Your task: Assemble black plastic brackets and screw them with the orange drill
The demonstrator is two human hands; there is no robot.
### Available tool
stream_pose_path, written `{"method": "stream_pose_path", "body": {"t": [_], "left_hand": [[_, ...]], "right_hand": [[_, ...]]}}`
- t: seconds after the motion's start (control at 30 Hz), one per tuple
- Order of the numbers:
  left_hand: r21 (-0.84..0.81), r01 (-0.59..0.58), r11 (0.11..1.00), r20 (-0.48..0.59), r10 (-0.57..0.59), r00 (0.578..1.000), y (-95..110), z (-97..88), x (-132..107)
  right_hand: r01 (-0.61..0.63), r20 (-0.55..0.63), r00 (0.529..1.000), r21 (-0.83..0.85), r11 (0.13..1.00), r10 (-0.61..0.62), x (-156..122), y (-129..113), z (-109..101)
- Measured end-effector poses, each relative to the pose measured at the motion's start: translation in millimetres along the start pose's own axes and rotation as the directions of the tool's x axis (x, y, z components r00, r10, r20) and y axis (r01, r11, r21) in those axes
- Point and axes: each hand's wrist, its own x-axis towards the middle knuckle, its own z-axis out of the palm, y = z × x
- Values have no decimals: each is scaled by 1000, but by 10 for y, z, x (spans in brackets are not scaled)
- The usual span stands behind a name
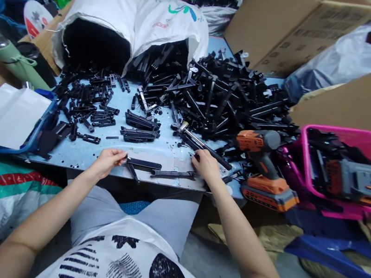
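Black throughout the parts (pixel 210 98), with silvery glints. Pale blue across the table (pixel 120 104). Orange, black and grey on the drill (pixel 267 165); bright pink around the basket (pixel 365 135). White for the sacks (pixel 167 18), marked with green, blue and red on one. White again on the shirt (pixel 133 243), printed with a black heart, stripes and hatching. Pale grey on the trousers (pixel 94 211), soft green on the bottle (pixel 13 59).

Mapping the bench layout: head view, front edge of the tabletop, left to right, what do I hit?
White paper → left hand → black part at its fingertips → second long black part → right hand → orange drill → pink basket.
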Motion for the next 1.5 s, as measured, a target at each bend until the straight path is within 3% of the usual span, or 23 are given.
{"method": "stream_pose_path", "body": {"t": [0.1, 0.2, 0.37, 0.5, 0.6, 0.67, 0.77, 0.87, 0.93, 1.0, 1.03, 1.1, 1.2, 1.27, 1.3, 1.37, 1.43, 1.5], "left_hand": [[-23, -6, 1000, -57, 4, 998, -132, -9, -7], [60, -75, 995, -83, 80, 993, -162, 7, 28], [296, -200, 934, -3, 210, 978, -198, -10, 68], [389, -214, 896, 21, 223, 975, -301, -12, 152], [434, -186, 881, 29, 192, 981, -352, -30, 207], [513, -250, 821, 51, 261, 964, -372, -33, 194], [714, -411, 567, 121, 478, 870, -395, 1, 92], [803, -572, 166, 354, 640, 682, -415, 61, -29], [727, -682, -86, 580, 609, 541, -428, 109, -66], [614, -745, -259, 746, 499, 441, -442, 172, -51], [575, -755, -316, 792, 444, 418, -448, 214, -26], [560, -738, -376, 822, 364, 439, -449, 318, 45], [630, -688, -361, 776, 315, 546, -384, 470, 129], [670, -676, -307, 742, 316, 592, -284, 519, 97], [676, -685, -271, 734, 328, 595, -220, 522, 37], [637, -754, -163, 747, 372, 551, -83, 499, -171], [507, -862, 0, 775, 439, 455, 36, 475, -460], [338, -925, 173, 776, 505, 378, 102, 487, -749]], "right_hand": [[116, -96, 991, 228, 967, -96, 32, -118, -103], [227, -152, 972, 439, 869, -177, -3, -360, -234], [275, -33, 944, 632, 725, -329, -124, -761, -359], [319, 102, 891, 555, 768, -443, -181, -938, -427], [380, 189, 858, 391, 838, -477, -194, -1060, -509], [427, 250, 835, 269, 863, -491, -187, -1160, -555], [490, 325, 801, 125, 863, -502, -155, -1287, -558], [506, 328, 793, 115, 855, -513, -151, -1268, -453], [512, 264, 797, 182, 839, -544, -199, -1144, -336], [557, 151, 788, 238, 795, -597, -279, -964, -197], [578, 93, 787, 230, 783, -609, -321, -870, -126], [557, 19, 825, 141, 818, -565, -383, -708, 2], [424, 38, 905, -25, 905, -423, -405, -591, 69], [435, 52, 900, -33, 900, -434, -401, -597, -40], [486, 39, 873, 7, 874, -486, -407, -619, -146], [628, -26, 773, 172, 759, -634, -448, -695, -432], [734, -127, 635, 407, 543, -762, -528, -810, -729], [718, -220, 543, 622, 312, -810, -634, -965, -920]]}}
